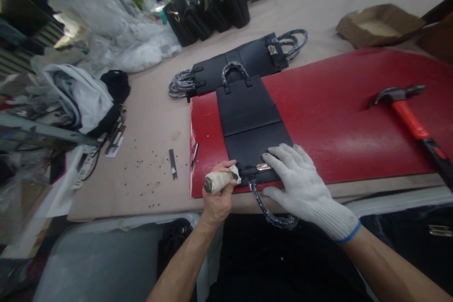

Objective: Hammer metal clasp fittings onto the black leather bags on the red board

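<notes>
A black leather bag panel lies flat, with a plastic-wrapped handle at its far end and another looping over the table's front edge. My bare left hand is closed around a short tool wrapped in off-white tape, beside the panel's near left corner. What the tool's working end looks like is hidden. In a white knit glove, my right hand rests on the panel's near right part, fingers spread. Next to its fingertips sits a small gold metal clasp.
Under the panel is a red mat; a claw hammer lies on its right. A metal rod and a flat dark blade lie at left. Another black panel, finished black bags and a cardboard tray are farther back.
</notes>
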Motion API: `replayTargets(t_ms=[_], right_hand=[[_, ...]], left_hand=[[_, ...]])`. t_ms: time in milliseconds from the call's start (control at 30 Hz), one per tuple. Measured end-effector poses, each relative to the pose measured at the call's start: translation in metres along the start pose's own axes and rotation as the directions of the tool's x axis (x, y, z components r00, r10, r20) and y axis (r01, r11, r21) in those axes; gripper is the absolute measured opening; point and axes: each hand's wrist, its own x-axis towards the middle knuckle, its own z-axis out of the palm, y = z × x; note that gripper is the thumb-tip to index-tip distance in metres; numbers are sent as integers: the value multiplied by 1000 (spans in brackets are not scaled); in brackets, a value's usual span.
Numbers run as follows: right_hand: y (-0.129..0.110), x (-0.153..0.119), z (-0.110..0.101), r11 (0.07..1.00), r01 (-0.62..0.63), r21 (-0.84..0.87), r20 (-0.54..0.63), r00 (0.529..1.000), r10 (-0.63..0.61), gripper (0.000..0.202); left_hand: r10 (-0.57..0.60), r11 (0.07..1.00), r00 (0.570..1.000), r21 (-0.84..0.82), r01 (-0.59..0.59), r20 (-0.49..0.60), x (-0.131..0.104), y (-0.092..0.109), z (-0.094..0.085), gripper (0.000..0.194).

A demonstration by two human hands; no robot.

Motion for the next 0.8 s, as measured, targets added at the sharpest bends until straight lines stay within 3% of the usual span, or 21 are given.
replayTargets(t_ms=[300, 567, 800], right_hand=[[0, -1, 0, 1000, -4, 1, -2, 1000, 4, 70], [2, -1, 2, 1000, 6, 7, -11, 1000, -5, 70], [1, 0, 1, 1000, -2, -22, 13, 1000, 2, 71]], left_hand=[[59, 998, 994, 8, -60, 94, 6, -3, -3, 14], [20, 995, 999, 97, -17, -37, -16, 3, 5, 15], [11, 998, 1000, 69, -12, 16, -7, 2, 0, 14]])
